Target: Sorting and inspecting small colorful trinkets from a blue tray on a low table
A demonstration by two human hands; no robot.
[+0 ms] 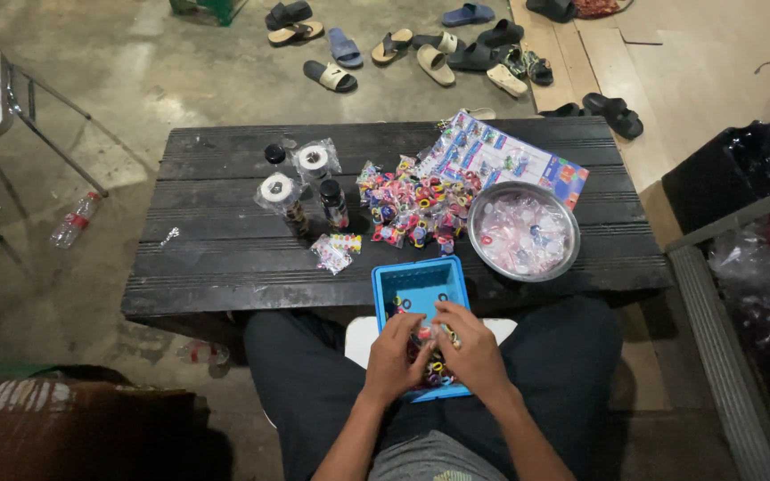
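Note:
A blue plastic basket rests on my lap against the near edge of a black slatted table. It holds several small colourful rings. My left hand and my right hand are both down in the basket, fingers curled together over a small packet or ring that I cannot make out clearly. On the table beyond lie a heap of small colourful packets and a round metal bowl with clear bags in it.
Rolls of tape in bags and small dark bottles stand at the table's middle. A printed card sheet lies at the back. Sandals are scattered on the floor, a plastic bottle lies left, black bags sit right.

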